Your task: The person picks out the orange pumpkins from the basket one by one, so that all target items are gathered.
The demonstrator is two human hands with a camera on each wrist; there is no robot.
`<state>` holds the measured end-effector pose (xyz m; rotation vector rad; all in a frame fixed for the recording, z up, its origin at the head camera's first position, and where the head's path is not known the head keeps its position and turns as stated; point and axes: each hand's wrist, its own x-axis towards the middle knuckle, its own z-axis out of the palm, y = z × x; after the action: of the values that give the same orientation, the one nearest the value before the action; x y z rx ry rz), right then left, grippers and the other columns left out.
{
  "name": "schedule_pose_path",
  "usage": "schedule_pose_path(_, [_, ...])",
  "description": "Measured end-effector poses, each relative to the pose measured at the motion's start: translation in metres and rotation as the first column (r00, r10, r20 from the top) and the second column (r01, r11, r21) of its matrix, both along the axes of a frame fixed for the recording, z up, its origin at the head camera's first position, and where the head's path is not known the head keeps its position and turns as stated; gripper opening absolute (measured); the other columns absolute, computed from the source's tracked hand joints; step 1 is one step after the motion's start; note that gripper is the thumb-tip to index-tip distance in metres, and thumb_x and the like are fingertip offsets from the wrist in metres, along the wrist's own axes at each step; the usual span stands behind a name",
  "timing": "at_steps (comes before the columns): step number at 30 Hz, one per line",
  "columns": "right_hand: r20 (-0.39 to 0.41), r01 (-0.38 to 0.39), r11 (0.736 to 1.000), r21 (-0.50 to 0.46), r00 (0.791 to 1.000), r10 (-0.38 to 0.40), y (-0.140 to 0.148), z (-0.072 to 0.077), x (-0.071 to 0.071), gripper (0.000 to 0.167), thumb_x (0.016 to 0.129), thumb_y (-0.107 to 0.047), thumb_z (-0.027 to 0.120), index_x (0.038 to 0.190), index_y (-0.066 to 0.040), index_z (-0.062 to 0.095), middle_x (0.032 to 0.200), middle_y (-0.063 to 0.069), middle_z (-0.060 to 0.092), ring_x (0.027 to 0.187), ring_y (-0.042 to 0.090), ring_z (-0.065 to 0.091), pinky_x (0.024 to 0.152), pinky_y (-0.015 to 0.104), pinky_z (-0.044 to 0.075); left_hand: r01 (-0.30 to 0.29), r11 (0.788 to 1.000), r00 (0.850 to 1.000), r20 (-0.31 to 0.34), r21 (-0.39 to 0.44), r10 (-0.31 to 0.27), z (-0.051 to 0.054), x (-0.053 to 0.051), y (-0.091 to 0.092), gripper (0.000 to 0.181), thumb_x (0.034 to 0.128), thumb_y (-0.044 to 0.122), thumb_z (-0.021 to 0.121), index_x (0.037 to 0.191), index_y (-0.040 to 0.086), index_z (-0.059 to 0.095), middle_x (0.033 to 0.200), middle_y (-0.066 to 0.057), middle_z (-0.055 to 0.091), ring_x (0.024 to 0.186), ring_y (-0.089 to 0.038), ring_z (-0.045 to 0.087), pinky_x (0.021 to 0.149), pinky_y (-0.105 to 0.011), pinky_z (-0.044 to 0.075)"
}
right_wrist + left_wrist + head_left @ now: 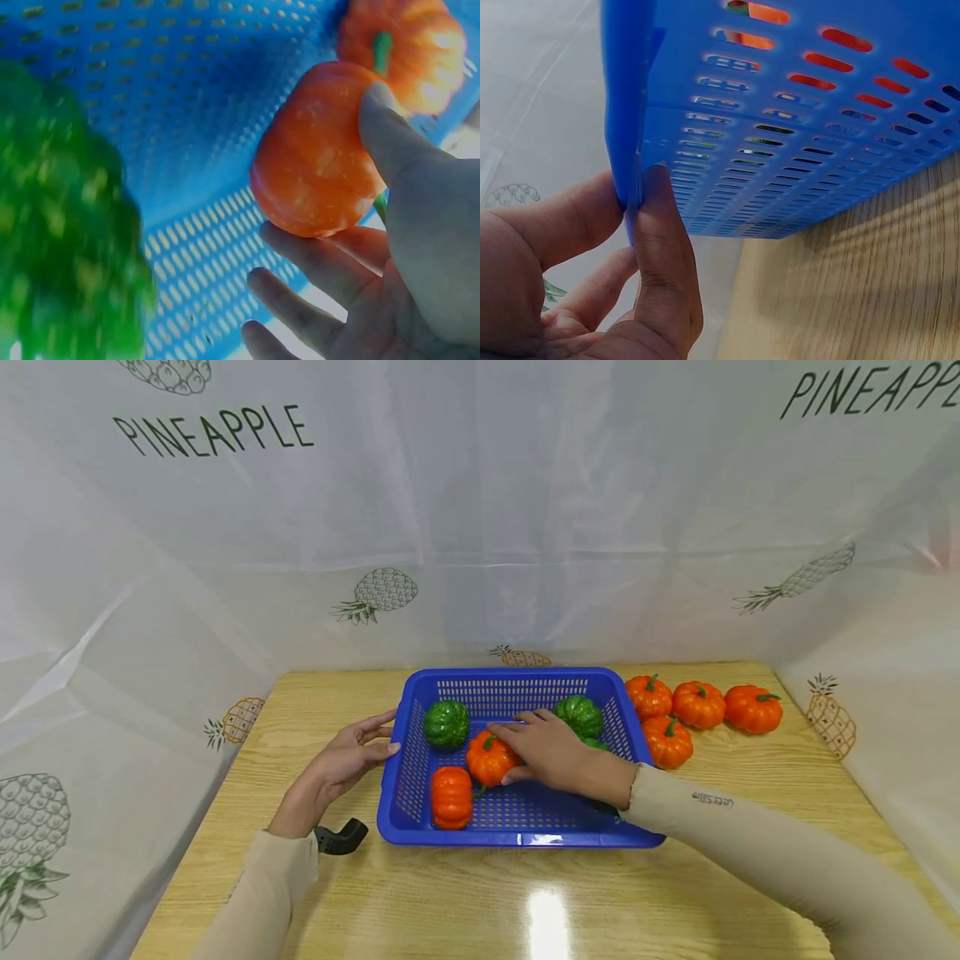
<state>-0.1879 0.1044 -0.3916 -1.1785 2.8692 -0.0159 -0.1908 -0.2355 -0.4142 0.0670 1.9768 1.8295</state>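
A blue plastic basket [517, 839] with slotted walls stands on the table. My left hand [341, 768] is at its left side; in the left wrist view, thumb and fingers pinch the basket's rim [626, 112]. Inside the basket, my right hand [551, 752] grips a small orange pumpkin [489, 762], thumb on one side and fingers on the other, as the right wrist view shows. Another orange pumpkin [452, 797] lies on its side at the front left. Green pumpkins sit at the back left [446, 725] and back right [579, 717]; a further green one [596, 743] is mostly hidden by my right hand.
Several orange pumpkins [699, 704] lie on the wooden table [420, 902] just right of the basket. A black curved piece [345, 837] shows beside my left wrist. A white sheet [480, 527] printed with pineapples hangs behind the table and along its sides.
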Motion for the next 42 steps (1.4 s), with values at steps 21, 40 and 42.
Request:
schedule_pose_path(21, [-0.062, 0.182, 0.962, -0.203, 0.978, -0.198, 0.081, 0.040, 0.030, 0.082, 0.089, -0.048, 0.082, 0.155, -0.008, 0.055, 0.138, 0.015, 0.069, 0.131, 0.043, 0.058, 0.111, 0.065, 0.044, 0.014, 1.000, 1.000, -0.006, -0.015, -0.014, 0.003, 0.001, 0.001, 0.072, 0.1061, 0.000, 0.058, 0.168, 0.002, 0.021, 0.157, -0.032, 0.037, 0.102, -0.008, 0.068, 0.096, -0.027, 0.057])
schedule_pose_path(40, [-0.124, 0.293, 0.899, -0.325, 0.929, -0.348, 0.155, 0.047, 0.054, 0.087, 0.086, -0.038, 0.088, 0.158, -0.009, 0.050, 0.124, 0.024, 0.073, 0.122, 0.052, 0.060, 0.101, 0.075, 0.043, 0.014, 0.999, 1.000, -0.009, -0.030, -0.015, 0.002, 0.000, 0.001, 0.071, 0.1061, 0.001, 0.059, 0.168, 0.003, 0.024, 0.154, -0.030, 0.040, 0.102, -0.007, 0.068, 0.097, -0.026, 0.056])
schedule_pose_path(42, [-0.135, 0.294, 0.894, -0.338, 0.925, -0.355, 0.163, 0.045, 0.055, 0.087, 0.085, -0.035, 0.088, 0.158, -0.008, 0.050, 0.120, 0.023, 0.074, 0.122, 0.053, 0.060, 0.102, 0.077, 0.041, 0.014, 0.999, 1.000, -0.009, -0.030, -0.015, 0.001, 0.000, 0.001, 0.071, 0.1061, 0.001, 0.059, 0.168, 0.003, 0.024, 0.153, -0.029, 0.041, 0.102, -0.007, 0.068, 0.097, -0.026, 0.056])
